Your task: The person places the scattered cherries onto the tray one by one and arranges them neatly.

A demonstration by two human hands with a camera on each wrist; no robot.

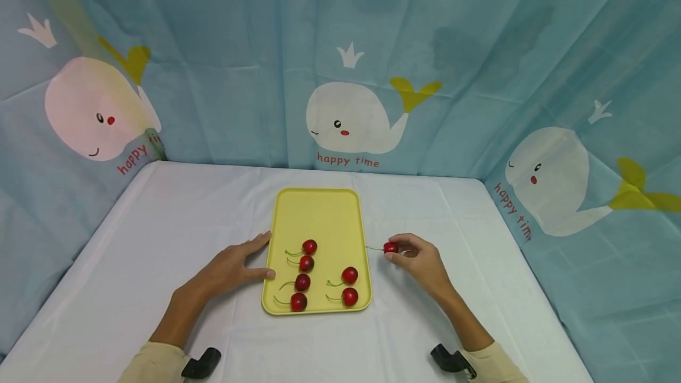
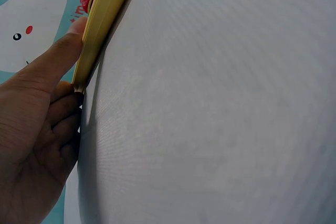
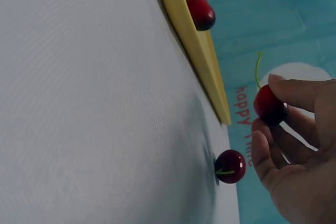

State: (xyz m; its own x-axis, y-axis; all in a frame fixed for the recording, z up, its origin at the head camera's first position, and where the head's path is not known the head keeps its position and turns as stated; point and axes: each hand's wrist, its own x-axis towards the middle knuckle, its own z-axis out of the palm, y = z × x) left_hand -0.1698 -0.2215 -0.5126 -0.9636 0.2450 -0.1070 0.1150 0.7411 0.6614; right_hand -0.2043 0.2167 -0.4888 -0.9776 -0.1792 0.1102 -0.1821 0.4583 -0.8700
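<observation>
My left hand (image 1: 229, 268) rests against the left edge of a yellow tray (image 1: 316, 211), thumb on the rim and fingers spread along its outer side. Several red cherries (image 1: 302, 282) with green stems lie in a column on the tray's left half. Two more cherries (image 1: 349, 296) sit at its lower right. Just right of the tray, my right hand (image 1: 422, 262) pinches a cherry (image 3: 270, 105) between thumb and fingers, above the table, its stem pointing toward the tray. Below that hand, another dark cherry (image 3: 230, 166) lies on the cloth; the head view does not show it.
A white cloth (image 1: 186, 211) covers the table. Blue curtains (image 1: 229, 105) printed with whales stand at its back and both sides. Black wrist straps or mounts (image 1: 202, 363) sit on both sleeves.
</observation>
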